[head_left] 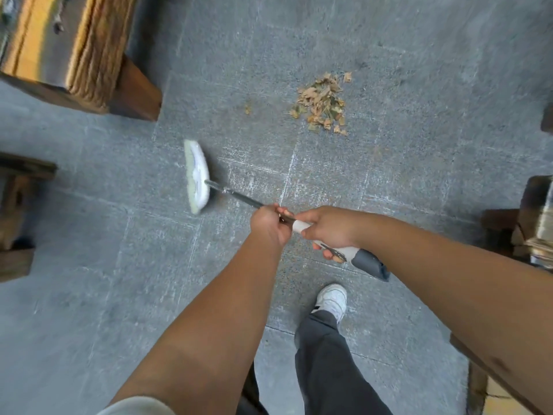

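— Where's the broom (197, 176)?
— Its head is low over the floor (419, 175), off to my left, well apart from the leaf pile (321, 103). My left hand (269, 224) and right hand (329, 232) both grasp the handle.
— How far along?
— Mostly gathered, I'd judge. One stray bit (247, 109) lies near the pile. Scooping up is left, and I see no dustpan or bin

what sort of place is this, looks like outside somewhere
Most likely an outdoor courtyard or patio with seating: grey stone paving slabs, a pile of dry leaves on them, and heavy wooden furniture at the edges. The left hand and right hand hold a broom.
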Action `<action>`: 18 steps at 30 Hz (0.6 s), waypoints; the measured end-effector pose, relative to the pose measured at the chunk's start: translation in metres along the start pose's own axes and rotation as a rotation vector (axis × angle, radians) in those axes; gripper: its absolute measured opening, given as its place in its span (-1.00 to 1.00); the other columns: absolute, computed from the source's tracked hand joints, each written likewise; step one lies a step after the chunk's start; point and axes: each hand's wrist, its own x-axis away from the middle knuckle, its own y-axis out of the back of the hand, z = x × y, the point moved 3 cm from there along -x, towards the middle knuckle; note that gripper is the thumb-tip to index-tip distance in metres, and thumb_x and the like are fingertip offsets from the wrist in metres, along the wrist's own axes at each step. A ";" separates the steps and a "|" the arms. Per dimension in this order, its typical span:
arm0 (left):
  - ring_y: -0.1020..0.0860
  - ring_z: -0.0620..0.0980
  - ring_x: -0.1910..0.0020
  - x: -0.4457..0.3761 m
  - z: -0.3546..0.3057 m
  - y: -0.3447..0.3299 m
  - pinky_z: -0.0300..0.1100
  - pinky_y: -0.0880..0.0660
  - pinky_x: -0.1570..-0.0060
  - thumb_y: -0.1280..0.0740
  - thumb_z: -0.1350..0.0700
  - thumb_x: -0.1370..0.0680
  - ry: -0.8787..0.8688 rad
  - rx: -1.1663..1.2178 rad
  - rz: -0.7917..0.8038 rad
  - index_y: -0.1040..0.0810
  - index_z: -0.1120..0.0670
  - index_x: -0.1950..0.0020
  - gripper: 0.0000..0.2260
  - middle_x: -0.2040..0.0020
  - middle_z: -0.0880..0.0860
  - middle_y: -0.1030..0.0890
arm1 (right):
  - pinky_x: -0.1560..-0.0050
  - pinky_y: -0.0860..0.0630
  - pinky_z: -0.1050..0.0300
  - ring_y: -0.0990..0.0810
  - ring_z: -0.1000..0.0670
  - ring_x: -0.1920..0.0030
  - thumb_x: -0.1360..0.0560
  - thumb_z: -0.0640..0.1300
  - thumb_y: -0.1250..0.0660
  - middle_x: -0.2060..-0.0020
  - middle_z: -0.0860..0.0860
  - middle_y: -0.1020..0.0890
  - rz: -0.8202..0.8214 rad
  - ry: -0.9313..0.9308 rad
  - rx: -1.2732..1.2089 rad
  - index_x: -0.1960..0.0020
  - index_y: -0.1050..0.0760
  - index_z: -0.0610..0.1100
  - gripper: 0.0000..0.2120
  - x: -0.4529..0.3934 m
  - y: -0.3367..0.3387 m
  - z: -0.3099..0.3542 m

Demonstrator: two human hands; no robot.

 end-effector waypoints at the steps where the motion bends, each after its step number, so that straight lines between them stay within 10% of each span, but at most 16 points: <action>1: -0.30 -0.11 0.54 -0.005 0.007 0.002 -0.30 -0.35 0.59 -0.06 0.30 -0.61 0.018 0.011 -0.007 -0.37 0.19 0.14 -0.82 0.41 0.04 -0.34 | 0.57 -0.40 0.22 -0.44 -0.04 0.52 -0.59 -0.23 -0.15 0.34 -0.14 -0.49 0.010 -0.007 0.079 -0.43 -0.31 0.07 -0.56 -0.003 0.000 -0.001; 6: -0.32 -0.10 0.53 -0.030 0.031 -0.043 -0.32 -0.39 0.56 -0.05 0.32 -0.61 0.057 0.014 0.060 -0.39 0.18 0.17 -0.79 0.41 0.06 -0.36 | 0.61 -0.39 0.32 -0.50 -0.10 0.41 -0.60 -0.17 -0.13 0.24 -0.24 -0.58 -0.062 -0.015 0.343 -0.41 -0.30 -0.02 -0.62 -0.003 0.048 -0.007; 18: -0.29 -0.10 0.44 -0.009 0.055 -0.200 -0.31 -0.37 0.50 -0.01 0.34 -0.61 0.048 -0.255 0.294 -0.33 0.18 0.16 -0.79 0.34 0.06 -0.33 | 0.55 -0.39 0.20 -0.41 0.00 0.60 -0.58 -0.26 -0.15 0.34 -0.18 -0.46 -0.313 -0.044 -0.206 -0.29 -0.43 -0.07 -0.69 0.048 0.158 -0.020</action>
